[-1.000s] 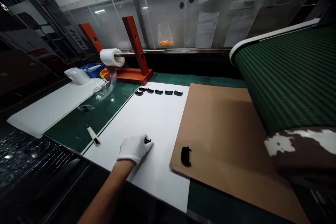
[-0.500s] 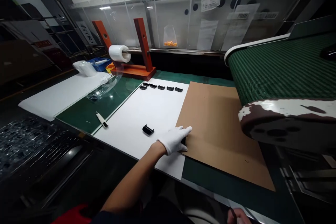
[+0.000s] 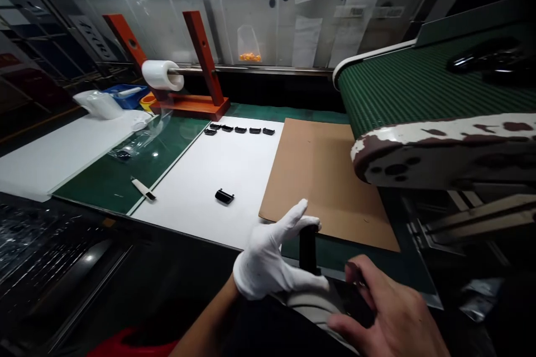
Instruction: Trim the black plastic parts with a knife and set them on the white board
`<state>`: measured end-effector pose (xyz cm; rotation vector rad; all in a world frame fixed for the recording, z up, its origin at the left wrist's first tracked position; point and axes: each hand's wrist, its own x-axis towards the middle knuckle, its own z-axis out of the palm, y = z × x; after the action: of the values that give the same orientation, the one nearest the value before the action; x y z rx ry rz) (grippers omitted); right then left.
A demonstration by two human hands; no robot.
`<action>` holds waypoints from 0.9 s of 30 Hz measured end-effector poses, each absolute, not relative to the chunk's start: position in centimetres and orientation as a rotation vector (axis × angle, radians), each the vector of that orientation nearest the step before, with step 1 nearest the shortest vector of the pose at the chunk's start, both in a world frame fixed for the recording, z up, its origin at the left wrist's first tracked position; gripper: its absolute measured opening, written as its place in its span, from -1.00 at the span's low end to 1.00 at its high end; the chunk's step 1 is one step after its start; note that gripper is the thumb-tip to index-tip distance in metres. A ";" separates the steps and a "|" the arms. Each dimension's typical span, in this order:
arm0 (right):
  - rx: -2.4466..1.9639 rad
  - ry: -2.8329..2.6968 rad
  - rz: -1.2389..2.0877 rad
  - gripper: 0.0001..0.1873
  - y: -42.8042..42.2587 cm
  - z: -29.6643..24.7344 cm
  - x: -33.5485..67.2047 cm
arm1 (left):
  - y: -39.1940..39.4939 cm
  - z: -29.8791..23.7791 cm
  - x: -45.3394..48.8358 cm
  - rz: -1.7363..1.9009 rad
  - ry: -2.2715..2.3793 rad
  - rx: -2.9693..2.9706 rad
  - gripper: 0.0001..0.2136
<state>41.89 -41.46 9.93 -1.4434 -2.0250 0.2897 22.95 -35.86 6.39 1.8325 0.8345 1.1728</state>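
My left hand (image 3: pixel 272 259), in a white glove, is raised over the table's front edge. Its fingers and thumb grip the two ends of a black plastic part (image 3: pixel 308 248), which stands upright between them. My bare right hand (image 3: pixel 389 312) is close by at the lower right, thumb and fingers curled round something dark that blurs into the background. A similar black plastic piece (image 3: pixel 225 196) lies alone on the white sheet (image 3: pixel 196 178). Several more black pieces (image 3: pixel 240 130) are lined up at the sheet's far end.
Right of the white sheet lies a brown cardboard sheet (image 3: pixel 318 178). A green conveyor belt (image 3: pixel 385 83) juts in at the right. A white-handled knife (image 3: pixel 143 188) rests at the left. Behind stands an orange holder (image 3: pixel 205 61) with a plastic film roll (image 3: pixel 161 75).
My left hand has lifted the black plastic part off the cardboard's edge and drawn it toward me. My right hand has risen into view from the bottom edge. The view has shifted right.
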 end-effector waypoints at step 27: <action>-1.388 -2.321 -0.069 -0.11 -42.2 12.0 40.7 | -40.5 8.7 24.7 1.328 0.725 1.583 -0.07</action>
<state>40.70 -42.20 12.01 -1.3877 -2.3208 -0.0687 24.74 -40.48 8.74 1.5831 0.7254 1.3285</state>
